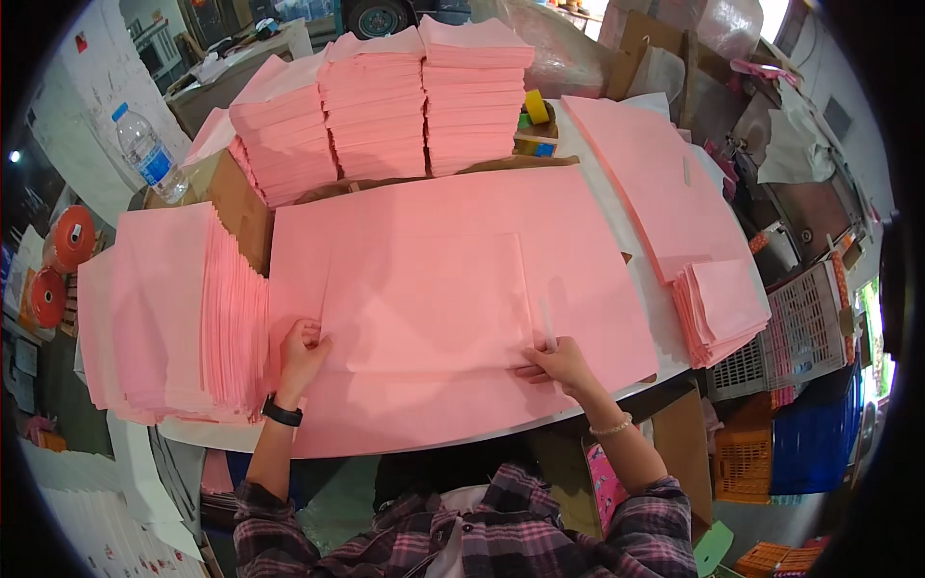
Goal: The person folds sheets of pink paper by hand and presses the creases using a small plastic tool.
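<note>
A folded pink sheet lies on a larger pink sheet spread over the table. At its lower left corner is my left hand, fingers curled and closed on the sheet's edge. My right hand is closed by the lower right corner, fingertips on the pink paper. A thin whitish strip sticks up from between its thumb and fingers; its lower end is hidden. A crease runs across the folded sheet just above both hands.
Tall pink stacks stand at the back. Another pink stack is on the left, below a water bottle on a cardboard box. To the right lie long pink sheets and a small folded pile.
</note>
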